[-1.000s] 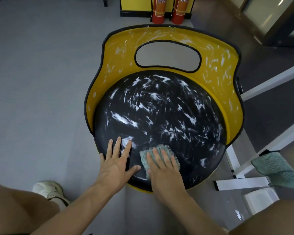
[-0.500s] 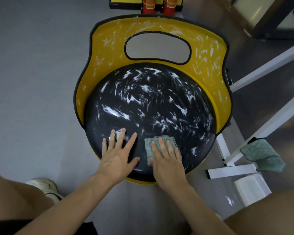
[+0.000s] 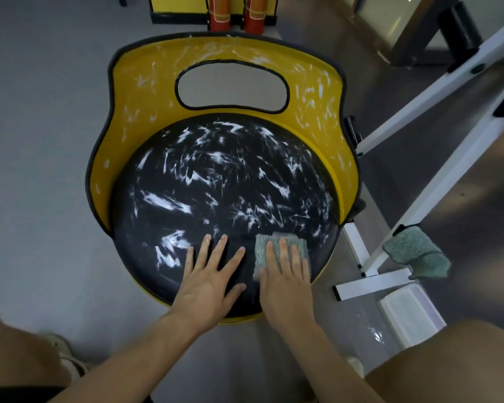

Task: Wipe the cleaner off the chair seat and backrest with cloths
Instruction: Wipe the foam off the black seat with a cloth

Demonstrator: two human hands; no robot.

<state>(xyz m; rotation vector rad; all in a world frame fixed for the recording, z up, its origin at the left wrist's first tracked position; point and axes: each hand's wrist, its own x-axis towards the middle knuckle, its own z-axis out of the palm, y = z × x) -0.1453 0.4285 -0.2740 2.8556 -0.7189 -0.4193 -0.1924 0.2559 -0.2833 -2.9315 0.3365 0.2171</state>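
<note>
Right hand (image 3: pixel 285 277): I press the cloth (image 3: pixel 280 247) flat on the seat's (image 3: pixel 224 187) front edge.
Left hand (image 3: pixel 208 274): spread bare, bracing beside it.
Progress: small front patch wiped; seat and backrest (image 3: pixel 146 91) mostly streaked.

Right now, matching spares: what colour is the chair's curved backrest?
Yellow backrest with black edging, streaked white; head view.

Glossy black seat (image 3: pixel 224 181) (smeared white), knobbly cloth (image 3: pixel 277 245) — matt yellow backrest (image 3: pixel 146 91)
</note>
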